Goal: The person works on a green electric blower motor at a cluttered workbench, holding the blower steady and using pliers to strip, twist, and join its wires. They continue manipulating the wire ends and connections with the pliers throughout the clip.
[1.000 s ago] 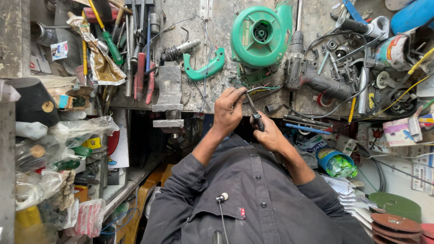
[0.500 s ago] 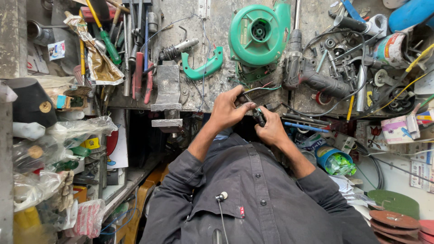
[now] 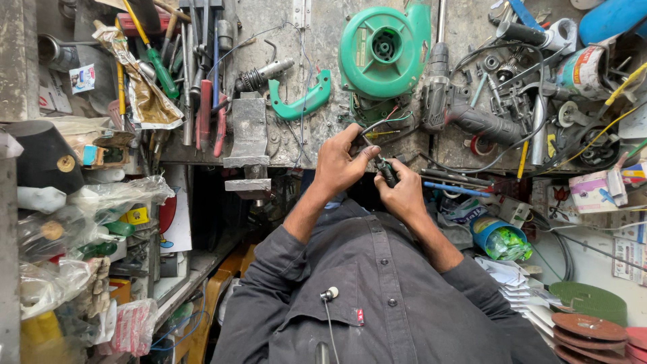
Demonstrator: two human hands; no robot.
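Both hands sit just below the green blower housing (image 3: 384,47), left hand (image 3: 340,165) pinching its wires (image 3: 377,125) steady while right hand (image 3: 403,192) grips a small dark tool (image 3: 387,170) against them.

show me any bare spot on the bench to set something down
Bare bench shows between the green handle and green blower housing. Left, the tool rack is packed; right of the drill it is all parts and wires. Both hands fill the front edge.

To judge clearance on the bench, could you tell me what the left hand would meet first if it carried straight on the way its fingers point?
Probably the green blower housing, past the loose wires; the left hand points up-right, though depth is unclear.
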